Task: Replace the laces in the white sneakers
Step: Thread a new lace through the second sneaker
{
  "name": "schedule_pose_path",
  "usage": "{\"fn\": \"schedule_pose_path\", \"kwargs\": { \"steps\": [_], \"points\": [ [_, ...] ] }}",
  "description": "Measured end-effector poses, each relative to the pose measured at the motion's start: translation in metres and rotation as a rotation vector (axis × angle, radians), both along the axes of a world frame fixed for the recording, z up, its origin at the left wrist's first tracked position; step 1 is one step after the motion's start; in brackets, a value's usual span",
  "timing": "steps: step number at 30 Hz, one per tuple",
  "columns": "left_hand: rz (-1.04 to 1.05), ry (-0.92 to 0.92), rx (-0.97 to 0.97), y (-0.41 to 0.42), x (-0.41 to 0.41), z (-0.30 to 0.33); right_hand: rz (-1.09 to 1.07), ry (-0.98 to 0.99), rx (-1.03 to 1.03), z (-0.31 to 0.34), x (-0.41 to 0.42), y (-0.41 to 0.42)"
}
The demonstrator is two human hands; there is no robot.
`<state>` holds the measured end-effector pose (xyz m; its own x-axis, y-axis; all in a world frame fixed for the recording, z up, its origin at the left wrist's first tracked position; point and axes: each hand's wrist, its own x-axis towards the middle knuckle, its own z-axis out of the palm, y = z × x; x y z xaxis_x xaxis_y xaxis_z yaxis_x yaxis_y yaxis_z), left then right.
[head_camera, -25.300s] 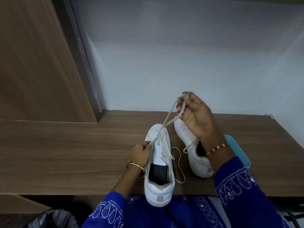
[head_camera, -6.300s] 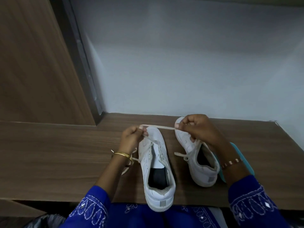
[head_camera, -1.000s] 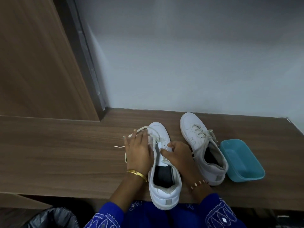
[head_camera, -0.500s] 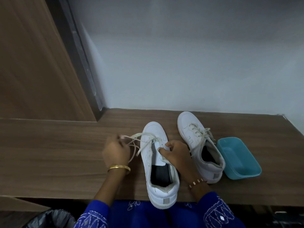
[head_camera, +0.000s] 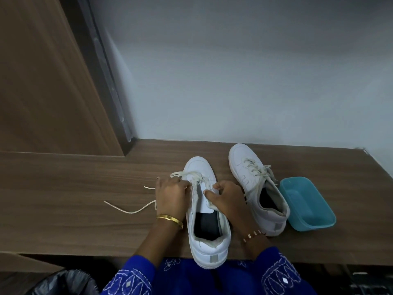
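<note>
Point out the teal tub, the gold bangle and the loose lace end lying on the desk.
teal tub (head_camera: 323, 225): head view, on its near rim.
gold bangle (head_camera: 170, 219): head view, on the band at the wrist.
loose lace end (head_camera: 127, 211): head view, on the strand lying on the desk.

Your left hand (head_camera: 171, 196) covering the near sneaker's (head_camera: 207, 218) left eyelets, your fingertips out of sight, bin liner (head_camera: 63, 284) cut by the lower edge.
</note>
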<state>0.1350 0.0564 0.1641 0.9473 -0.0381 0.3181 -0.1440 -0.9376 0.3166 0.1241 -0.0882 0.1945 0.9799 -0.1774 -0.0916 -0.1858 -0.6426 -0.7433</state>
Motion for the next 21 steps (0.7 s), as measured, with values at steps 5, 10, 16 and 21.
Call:
{"fn": "schedule_pose_path", "kwargs": {
  "steps": [5,10,16,21],
  "points": [
    [0.188,-0.124,-0.392,0.017,0.004,0.0,0.008,0.007,-0.006,0.002,-0.001,0.0],
    [0.574,-0.326,-0.992,0.044,0.007,0.009,-0.015,0.01,0.024,0.004,-0.003,0.0],
    [0.245,-0.202,-0.417,0.021,-0.003,0.01,-0.003,0.015,0.014,0.003,-0.002,0.001],
    [-0.037,-0.102,-0.104,-0.003,-0.004,-0.002,0.0,0.001,0.018,0.002,-0.002,0.0]
  ]
}}
